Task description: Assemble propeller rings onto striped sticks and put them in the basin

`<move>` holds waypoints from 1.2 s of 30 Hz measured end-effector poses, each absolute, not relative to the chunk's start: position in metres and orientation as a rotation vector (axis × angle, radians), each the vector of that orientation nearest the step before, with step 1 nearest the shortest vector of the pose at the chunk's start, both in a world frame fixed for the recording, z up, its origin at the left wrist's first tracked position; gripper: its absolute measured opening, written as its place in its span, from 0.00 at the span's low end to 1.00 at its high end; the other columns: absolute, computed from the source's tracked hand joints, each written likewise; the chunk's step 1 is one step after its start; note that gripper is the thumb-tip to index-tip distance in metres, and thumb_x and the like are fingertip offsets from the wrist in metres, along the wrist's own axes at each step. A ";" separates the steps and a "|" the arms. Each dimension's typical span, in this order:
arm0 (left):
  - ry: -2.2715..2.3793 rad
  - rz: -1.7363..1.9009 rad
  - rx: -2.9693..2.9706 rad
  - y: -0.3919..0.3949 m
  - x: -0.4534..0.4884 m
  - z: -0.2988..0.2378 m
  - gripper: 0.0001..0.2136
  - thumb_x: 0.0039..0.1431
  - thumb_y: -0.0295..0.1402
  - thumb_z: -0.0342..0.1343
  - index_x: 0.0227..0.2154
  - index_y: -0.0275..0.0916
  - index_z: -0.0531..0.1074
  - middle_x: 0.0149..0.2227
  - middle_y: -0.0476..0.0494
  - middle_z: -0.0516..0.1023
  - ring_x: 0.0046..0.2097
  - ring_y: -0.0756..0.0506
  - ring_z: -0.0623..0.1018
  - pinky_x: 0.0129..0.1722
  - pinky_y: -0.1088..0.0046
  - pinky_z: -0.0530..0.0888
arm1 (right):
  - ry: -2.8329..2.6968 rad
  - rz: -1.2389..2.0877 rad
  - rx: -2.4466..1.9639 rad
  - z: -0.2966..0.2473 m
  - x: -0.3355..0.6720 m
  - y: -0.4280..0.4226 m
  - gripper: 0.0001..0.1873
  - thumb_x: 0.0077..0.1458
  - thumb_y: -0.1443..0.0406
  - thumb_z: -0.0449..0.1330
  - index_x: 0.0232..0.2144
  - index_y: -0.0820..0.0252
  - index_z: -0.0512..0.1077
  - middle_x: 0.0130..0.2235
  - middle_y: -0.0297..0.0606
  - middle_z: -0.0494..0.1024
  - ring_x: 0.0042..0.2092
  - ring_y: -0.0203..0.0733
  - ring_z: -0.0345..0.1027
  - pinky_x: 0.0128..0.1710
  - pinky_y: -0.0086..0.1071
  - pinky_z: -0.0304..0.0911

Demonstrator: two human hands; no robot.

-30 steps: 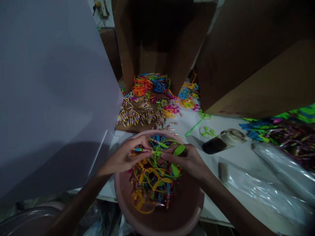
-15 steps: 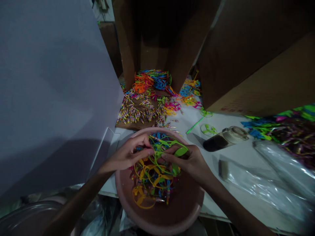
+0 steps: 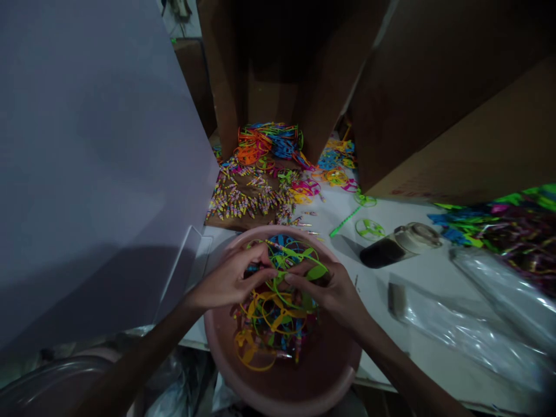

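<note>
A pink plastic basin [image 3: 278, 230] sits under both hands, holding a tangle of yellow, green and blue plastic propeller rings [image 3: 269, 324]. My left hand [image 3: 230, 278] pinches a short striped stick [image 3: 256, 268] over the basin, its far end hidden by my fingers. My right hand [image 3: 325, 286] grips a green propeller ring [image 3: 315, 272] beside it. My fingertips nearly meet at the ring's hub, which they mostly hide.
Striped sticks lie scattered on a brown board [image 3: 243, 200], with coloured rings [image 3: 267, 145] behind it. A bottle [image 3: 399, 246] and a clear plastic bag [image 3: 460, 324] lie on the white table [image 3: 417, 278]. A grey panel [image 3: 95, 145] stands at left.
My hands have drawn slightly closer together, and the green ring has turned a little above the basin. The whole view has shifted slightly.
</note>
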State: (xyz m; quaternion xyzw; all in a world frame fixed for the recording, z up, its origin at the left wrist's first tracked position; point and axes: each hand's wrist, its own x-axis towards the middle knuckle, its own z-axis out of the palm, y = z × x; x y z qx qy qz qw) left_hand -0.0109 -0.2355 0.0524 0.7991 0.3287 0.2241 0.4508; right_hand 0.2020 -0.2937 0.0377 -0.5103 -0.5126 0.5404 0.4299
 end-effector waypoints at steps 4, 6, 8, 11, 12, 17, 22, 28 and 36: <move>0.777 0.533 1.895 -0.235 -0.006 0.041 0.10 0.68 0.41 0.52 0.34 0.41 0.68 0.33 0.48 0.73 0.35 0.46 0.73 0.36 0.69 0.68 | -1.260 1.383 -1.269 0.031 0.203 -0.294 0.11 0.51 0.54 0.70 0.26 0.54 0.83 0.25 0.35 0.79 0.24 0.37 0.67 0.25 0.30 0.62; 0.758 0.538 1.825 -0.233 -0.003 0.034 0.11 0.67 0.41 0.52 0.33 0.41 0.66 0.31 0.49 0.71 0.33 0.47 0.72 0.33 0.72 0.67 | -1.270 1.393 -1.278 0.027 0.203 -0.292 0.13 0.52 0.53 0.69 0.26 0.55 0.82 0.24 0.35 0.79 0.25 0.38 0.67 0.25 0.30 0.61; 0.802 0.554 1.835 -0.231 0.001 0.030 0.10 0.66 0.41 0.53 0.33 0.41 0.67 0.32 0.49 0.73 0.34 0.46 0.73 0.34 0.72 0.67 | -1.287 1.410 -1.285 0.024 0.207 -0.287 0.14 0.52 0.52 0.69 0.25 0.56 0.82 0.27 0.37 0.80 0.26 0.38 0.68 0.26 0.30 0.62; 0.869 0.572 1.948 -0.225 0.001 0.032 0.10 0.66 0.41 0.55 0.33 0.41 0.70 0.37 0.46 0.77 0.40 0.44 0.75 0.39 0.70 0.69 | -1.368 1.519 -1.281 0.028 0.223 -0.273 0.15 0.52 0.51 0.68 0.29 0.56 0.82 0.28 0.36 0.81 0.27 0.39 0.71 0.29 0.31 0.65; 0.844 0.548 1.997 -0.221 0.000 0.035 0.11 0.66 0.42 0.56 0.33 0.41 0.71 0.38 0.46 0.78 0.41 0.44 0.76 0.41 0.70 0.70 | -1.448 1.556 -1.263 0.031 0.231 -0.267 0.15 0.51 0.51 0.70 0.33 0.55 0.82 0.30 0.36 0.82 0.30 0.41 0.73 0.32 0.32 0.67; 0.944 0.412 2.338 -0.161 -0.005 0.031 0.14 0.72 0.39 0.45 0.40 0.41 0.75 0.35 0.47 0.81 0.37 0.47 0.79 0.38 0.74 0.73 | -1.804 1.289 -1.289 0.032 0.274 -0.209 0.24 0.59 0.48 0.62 0.50 0.56 0.76 0.51 0.42 0.80 0.53 0.51 0.74 0.50 0.39 0.70; 1.232 0.262 2.692 -0.065 0.022 -0.011 0.23 0.58 0.21 0.52 0.57 0.35 0.69 0.59 0.30 0.74 0.59 0.36 0.74 0.57 0.58 0.70 | -1.821 0.664 -1.756 -0.021 0.287 -0.103 0.17 0.66 0.61 0.56 0.54 0.60 0.72 0.57 0.48 0.76 0.58 0.50 0.70 0.58 0.42 0.65; 0.869 -0.153 2.970 -0.005 0.056 -0.056 0.36 0.46 0.23 0.63 0.62 0.33 0.64 0.68 0.26 0.63 0.66 0.31 0.66 0.64 0.52 0.61 | -1.879 0.428 -2.085 -0.076 0.295 -0.024 0.25 0.62 0.61 0.63 0.60 0.58 0.66 0.66 0.46 0.62 0.65 0.59 0.57 0.63 0.61 0.55; 0.566 -0.337 3.110 0.039 0.064 -0.086 0.28 0.57 0.35 0.64 0.60 0.32 0.67 0.65 0.29 0.65 0.65 0.31 0.65 0.64 0.48 0.62 | -2.049 0.354 -2.213 -0.095 0.300 -0.016 0.25 0.64 0.59 0.62 0.60 0.58 0.66 0.62 0.46 0.67 0.59 0.55 0.65 0.56 0.55 0.65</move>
